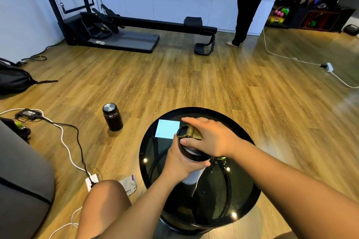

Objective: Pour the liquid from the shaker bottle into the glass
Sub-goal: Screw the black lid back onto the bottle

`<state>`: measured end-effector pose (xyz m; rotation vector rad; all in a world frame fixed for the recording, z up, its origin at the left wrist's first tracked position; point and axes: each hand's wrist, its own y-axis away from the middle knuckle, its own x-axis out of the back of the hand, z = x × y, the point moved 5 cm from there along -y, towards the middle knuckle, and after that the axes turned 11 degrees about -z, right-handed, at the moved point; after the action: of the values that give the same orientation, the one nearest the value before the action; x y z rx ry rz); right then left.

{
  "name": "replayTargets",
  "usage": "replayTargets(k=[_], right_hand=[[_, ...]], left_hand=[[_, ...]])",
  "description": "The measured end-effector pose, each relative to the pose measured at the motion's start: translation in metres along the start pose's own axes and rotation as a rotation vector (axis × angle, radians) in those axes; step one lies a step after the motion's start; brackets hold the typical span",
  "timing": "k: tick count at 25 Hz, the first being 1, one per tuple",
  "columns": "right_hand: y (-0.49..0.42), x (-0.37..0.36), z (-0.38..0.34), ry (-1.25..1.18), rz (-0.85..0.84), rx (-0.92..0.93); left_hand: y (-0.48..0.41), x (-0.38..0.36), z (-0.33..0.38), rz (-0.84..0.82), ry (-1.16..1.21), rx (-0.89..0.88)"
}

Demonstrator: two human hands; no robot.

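Note:
A shaker bottle (191,177) with a pale body and a black lid with an olive flip cap (189,133) stands upright over the round black glass table (242,196). My left hand (179,163) wraps around the bottle's upper body. My right hand (210,137) lies over the lid, fingers curled on it. The glass (219,161) is mostly hidden behind my right wrist; only a clear, glinting rim shows just right of the bottle.
A black steel flask (112,117) stands on the wood floor to the left of the table. White and black cables (70,141) and a power strip (91,181) lie at left. My knee (104,207) is beside the table. A person (248,4) stands far back.

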<state>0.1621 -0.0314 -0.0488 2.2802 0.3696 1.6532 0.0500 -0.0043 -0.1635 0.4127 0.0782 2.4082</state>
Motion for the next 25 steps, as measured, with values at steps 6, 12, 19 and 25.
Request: replayTargets(k=[6, 12, 19, 25], right_hand=[[-0.001, -0.001, 0.002, 0.032, 0.063, -0.074], [-0.006, -0.003, 0.001, 0.068, 0.012, 0.034], [-0.007, -0.013, 0.002, 0.019, 0.122, -0.129], [-0.003, -0.014, -0.003, -0.057, 0.174, -0.244]], left_hand=[[0.002, 0.001, 0.003, -0.041, 0.014, -0.02], [-0.008, 0.009, -0.001, -0.139, -0.037, 0.007], [-0.003, -0.001, -0.001, -0.012, -0.043, 0.01], [-0.002, -0.003, -0.001, 0.014, -0.014, -0.025]])
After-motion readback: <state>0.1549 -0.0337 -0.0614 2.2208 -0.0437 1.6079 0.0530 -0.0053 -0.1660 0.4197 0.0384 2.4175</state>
